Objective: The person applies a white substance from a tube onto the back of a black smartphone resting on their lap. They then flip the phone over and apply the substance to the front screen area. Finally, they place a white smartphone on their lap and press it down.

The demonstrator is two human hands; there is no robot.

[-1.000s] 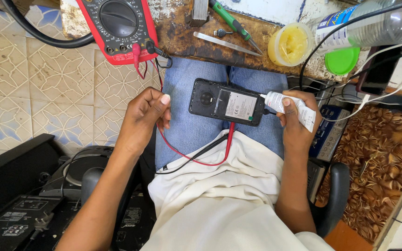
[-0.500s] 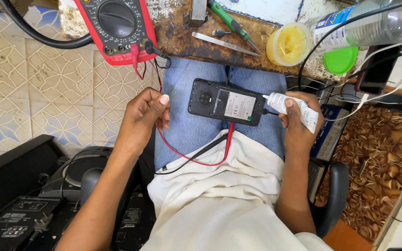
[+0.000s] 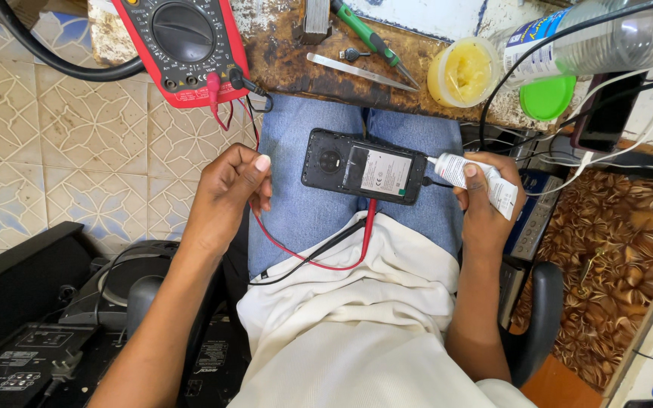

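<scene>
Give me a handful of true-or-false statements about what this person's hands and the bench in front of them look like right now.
1. The right hand holds a small white tube. True.
2. The opened phone lies on the workbench. False: it rests on the person's lap, on the jeans.
3. The left hand grips the tweezers. False: the tweezers lie on the workbench; the left hand is curled by the red wire.
4. The tube's nozzle points at the phone's edge. True.
5. The multimeter is blue. False: it is red.
</scene>
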